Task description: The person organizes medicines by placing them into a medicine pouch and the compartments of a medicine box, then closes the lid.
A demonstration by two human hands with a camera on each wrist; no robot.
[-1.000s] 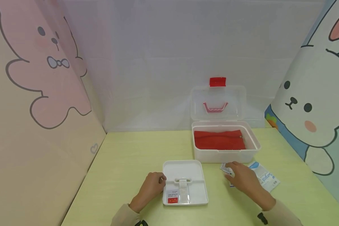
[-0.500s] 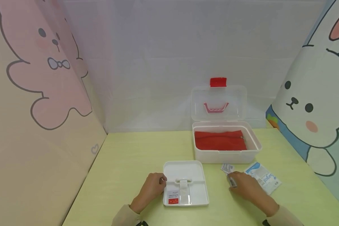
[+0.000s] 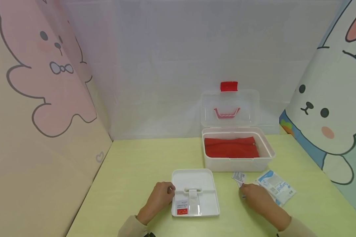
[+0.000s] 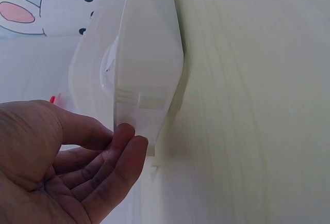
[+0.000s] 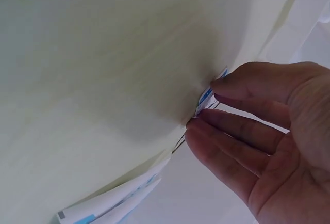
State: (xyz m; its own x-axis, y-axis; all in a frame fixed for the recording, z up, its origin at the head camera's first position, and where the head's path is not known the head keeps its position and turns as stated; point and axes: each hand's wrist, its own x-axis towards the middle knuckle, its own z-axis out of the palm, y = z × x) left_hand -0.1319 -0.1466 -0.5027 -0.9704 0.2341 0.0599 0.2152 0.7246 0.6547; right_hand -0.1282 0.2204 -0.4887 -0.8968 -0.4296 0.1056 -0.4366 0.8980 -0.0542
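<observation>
The hands are set to unlike work. By the left hand (image 3: 161, 195), thumb and bent fingertips nearly together, the near-left edge of the white tray (image 3: 206, 179) is pinched — probably so that it is steadied on the table (image 3: 136, 161) and cannot slide. By the right hand (image 3: 256, 197), the edge of a thin blue-and-white packet (image 5: 206, 97) appears to be pinched between thumb and fingertips, the other fingers loosely bent; such a flat thing is perhaps best taken by its edge, since little of it stands proud of the table. How much of it is hidden under the palm cannot be told.

In the tray, to the right of the left hand, a card with a red label (image 3: 182, 208) and a clear strip (image 3: 193, 201) are laid side by side in the nearer half, seemingly so that both can be seen. Just beyond the right fingertips a small grey packet (image 3: 239, 176) is laid flat, and to the right of that hand a printed packet (image 3: 277, 187) — both within easy reach. Beyond the right hand a white box (image 3: 235, 164) is placed, its clear lid (image 3: 207, 107) raised, a red pouch (image 3: 231, 148) contained inside.
</observation>
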